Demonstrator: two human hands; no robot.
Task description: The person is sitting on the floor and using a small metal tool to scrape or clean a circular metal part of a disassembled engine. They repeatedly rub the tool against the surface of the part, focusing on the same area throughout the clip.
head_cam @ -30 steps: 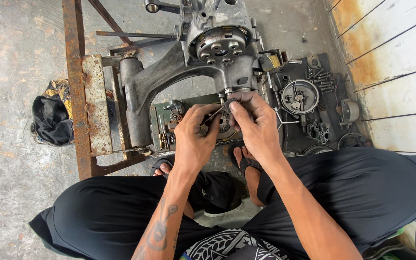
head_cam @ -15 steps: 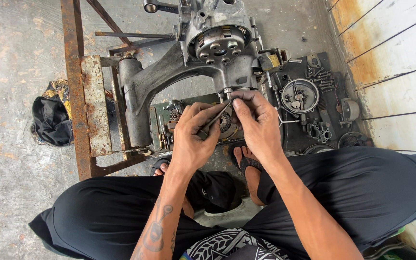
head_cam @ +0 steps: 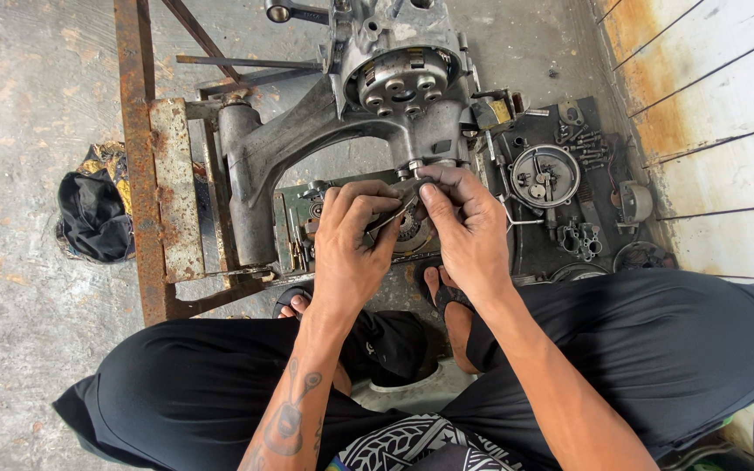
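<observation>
Grey engine casing (head_cam: 307, 148) at upper centre; below it, left hand (head_cam: 351, 253) pinching a thin metal tool (head_cam: 394, 215), right hand (head_cam: 469, 231) pinching a small part, fingertips touching.

Bright, even daylight, soft and diffuse. No hard shadows; only faint, short ones under the engine casing (head_cam: 342, 131) and beside the rusty frame (head_cam: 137, 157). Mild sheen on bare metal, no blown glare. Sharp across the centre, hands crisp, no motion blur. Slight wide-angle bowing at the edges, wall boards (head_cam: 717, 105) slanting outward.
</observation>
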